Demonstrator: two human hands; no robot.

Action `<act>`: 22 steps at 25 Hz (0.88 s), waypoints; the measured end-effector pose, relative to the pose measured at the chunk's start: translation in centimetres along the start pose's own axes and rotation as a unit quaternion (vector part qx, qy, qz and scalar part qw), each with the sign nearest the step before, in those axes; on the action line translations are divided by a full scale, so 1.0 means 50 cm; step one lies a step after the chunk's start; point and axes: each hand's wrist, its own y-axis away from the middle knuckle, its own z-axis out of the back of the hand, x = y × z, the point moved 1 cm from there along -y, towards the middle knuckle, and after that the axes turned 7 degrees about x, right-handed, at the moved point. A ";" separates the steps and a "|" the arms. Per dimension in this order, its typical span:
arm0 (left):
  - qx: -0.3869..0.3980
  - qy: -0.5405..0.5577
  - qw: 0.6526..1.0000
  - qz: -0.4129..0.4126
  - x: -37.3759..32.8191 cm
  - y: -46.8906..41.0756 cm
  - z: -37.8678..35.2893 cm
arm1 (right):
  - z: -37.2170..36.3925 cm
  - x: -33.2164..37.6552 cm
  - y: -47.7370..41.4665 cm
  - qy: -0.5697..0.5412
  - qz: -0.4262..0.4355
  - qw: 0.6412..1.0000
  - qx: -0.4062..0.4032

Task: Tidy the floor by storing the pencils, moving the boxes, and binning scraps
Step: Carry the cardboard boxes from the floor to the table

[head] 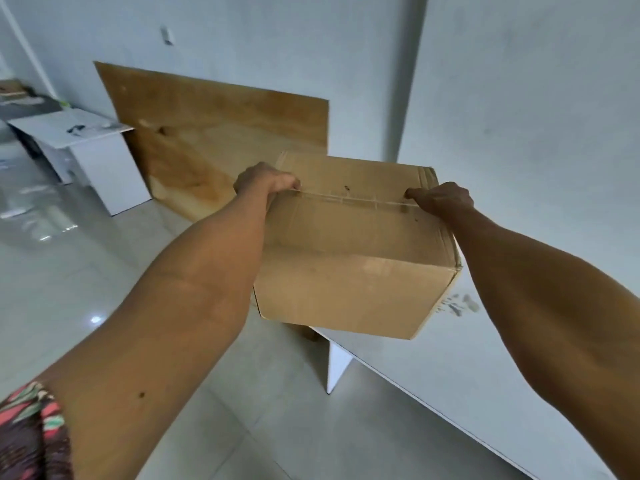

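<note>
Head view, fingers first: left hand [266,180] curled over the left end of the cardboard box [353,251], fingertips hooked at the top seam; right hand [441,200] clamped the same way on the right end. Both gripping the box, both arms stretched forward.

Box sits centre frame, closed, tilted slightly. Its right lower edge overlaps the white table [485,358] running to the lower right; whether it rests on the tabletop or hangs just above it I cannot tell.

Outward: plywood sheet [214,133] leaning on the wall behind the box, upper centre. White cabinet [93,161] with clutter on top, upper left. Tiled floor [104,271] glossy across the left half.

Progress, as a judgement: box-moving step under way, this box being set on or taken off the table. No pencils, bin or scraps visible, so those steps cannot be assessed. Visible floor patch looks free of litter; the rest is out of frame.
</note>
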 end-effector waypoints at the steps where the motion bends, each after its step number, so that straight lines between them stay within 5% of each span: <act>1: -0.004 0.003 1.000 0.016 0.034 -0.056 0.029 | -0.050 0.052 -0.038 0.000 0.004 1.000 0.011; 13: 0.070 0.063 0.993 0.068 0.282 -0.671 0.208 | -0.475 0.429 -0.387 0.008 -0.006 0.998 0.057; 22: 0.162 0.004 0.986 0.034 0.348 -1.108 0.013 | -0.761 0.402 -0.646 -0.018 -0.182 0.982 0.042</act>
